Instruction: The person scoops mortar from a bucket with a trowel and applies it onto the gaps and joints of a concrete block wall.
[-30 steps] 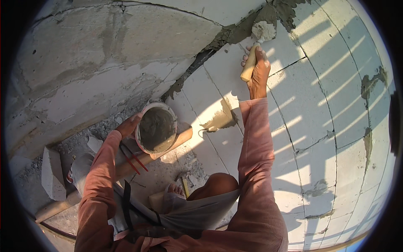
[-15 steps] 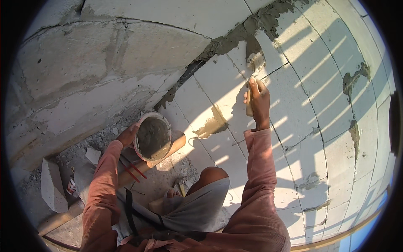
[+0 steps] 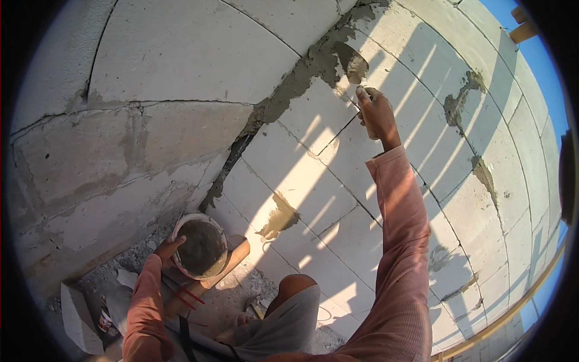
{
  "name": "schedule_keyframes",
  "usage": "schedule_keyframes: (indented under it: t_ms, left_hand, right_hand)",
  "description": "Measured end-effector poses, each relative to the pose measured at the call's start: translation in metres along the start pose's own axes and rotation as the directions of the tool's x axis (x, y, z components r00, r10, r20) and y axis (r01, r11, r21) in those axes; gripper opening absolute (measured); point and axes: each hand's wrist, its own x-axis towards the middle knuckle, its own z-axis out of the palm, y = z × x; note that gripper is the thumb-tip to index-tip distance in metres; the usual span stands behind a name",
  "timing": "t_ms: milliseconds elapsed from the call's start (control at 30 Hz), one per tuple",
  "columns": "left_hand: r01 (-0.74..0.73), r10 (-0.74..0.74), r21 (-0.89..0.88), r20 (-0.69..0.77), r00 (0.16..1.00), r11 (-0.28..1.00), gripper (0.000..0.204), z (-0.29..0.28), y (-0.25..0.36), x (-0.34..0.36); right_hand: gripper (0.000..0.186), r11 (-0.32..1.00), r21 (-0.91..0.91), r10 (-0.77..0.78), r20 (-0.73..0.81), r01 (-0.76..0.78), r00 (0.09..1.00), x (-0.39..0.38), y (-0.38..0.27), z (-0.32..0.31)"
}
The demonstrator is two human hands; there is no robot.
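Observation:
My right hand [image 3: 375, 113] grips the handle of a trowel [image 3: 351, 61], whose mortar-smeared blade is up at the inside corner between two walls of pale blocks. A dark, rough band of wet mortar [image 3: 280, 95] runs along that corner, ending in an open dark gap lower down. My left hand [image 3: 170, 246] holds the rim of a round bucket [image 3: 200, 248] of grey mortar, which is at a wooden pole [image 3: 234, 258] low on the left. A patch of smeared mortar [image 3: 278, 214] marks the right wall below the trowel.
Rubble [image 3: 240, 283], a loose pale block [image 3: 80, 317] and red-handled tools [image 3: 184, 297] lie low by my legs. The left wall [image 3: 163, 54] rises close by. Wooden beams [image 3: 523, 30] jut out at the top right, and a long timber [image 3: 494, 323] crosses at the lower right.
The view has swung up toward the wall corner, so the bucket sits lower in the picture. My right hand has turned the trowel and moved it with its blade onto the corner mortar.

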Motion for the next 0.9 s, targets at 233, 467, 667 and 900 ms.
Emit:
schedule_keyframes:
  t_ms: [233,467,667,900]
  left_hand:
    - [0.31,-0.304,-0.329,0.07,0.95,0.892,0.065,-0.04,-0.052,0.02]
    - [0.373,-0.367,-0.353,0.087,0.926,0.858,0.063,-0.004,-0.031,0.004]
    - [0.358,-0.332,-0.407,0.136,0.934,0.84,0.062,-0.023,-0.058,0.02]
    - [0.379,-0.356,-0.37,0.129,0.925,0.848,0.063,-0.021,-0.056,0.023]
  right_hand:
    - [0.047,0.921,0.385,-0.021,-0.118,0.065,0.993,-0.003,0.016,-0.026]
    - [0.04,0.395,0.918,-0.034,-0.037,0.047,0.999,0.138,-0.008,-0.011]
    - [0.038,0.388,0.921,-0.021,0.045,-0.033,0.999,0.19,-0.009,-0.003]
    - [0.03,0.52,0.824,0.092,0.207,-0.225,0.974,0.154,-0.016,-0.047]
